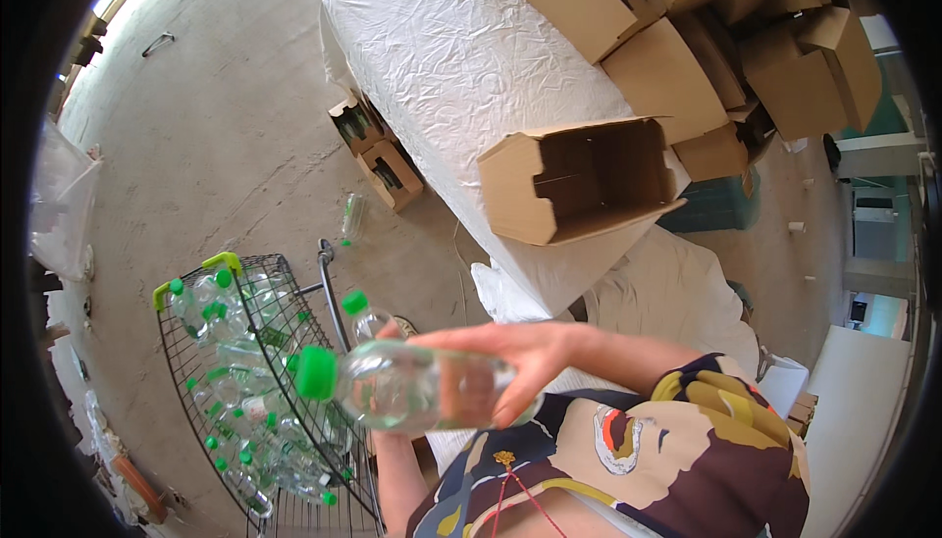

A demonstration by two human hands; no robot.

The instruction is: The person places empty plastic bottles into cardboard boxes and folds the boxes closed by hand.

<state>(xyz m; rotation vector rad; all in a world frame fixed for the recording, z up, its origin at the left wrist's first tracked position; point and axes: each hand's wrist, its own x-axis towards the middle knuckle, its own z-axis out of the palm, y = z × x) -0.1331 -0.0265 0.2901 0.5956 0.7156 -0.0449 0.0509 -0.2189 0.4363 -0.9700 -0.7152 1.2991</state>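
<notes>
My right hand [525, 361] is wrapped round a clear plastic bottle [392, 386] with a green cap, held sideways with the cap pointing left. Behind that bottle, my left hand [392, 329] is mostly hidden; part of it shows by a second clear bottle [368, 322], also green-capped, which it appears to grip. On the left is a black wire shopping cart [263, 342] with lime-green corners, which holds many similar bottles [231, 381]. An open cardboard box [520, 190] lies on the white-covered table [442, 38], its opening toward me.
Several flattened and open cardboard boxes [667, 87] are piled at the far right of the table. Two small boxes [391, 175] stand on the floor by its left side, near a loose bottle [353, 217]. Sheets of clear plastic [64, 200] hang at far left.
</notes>
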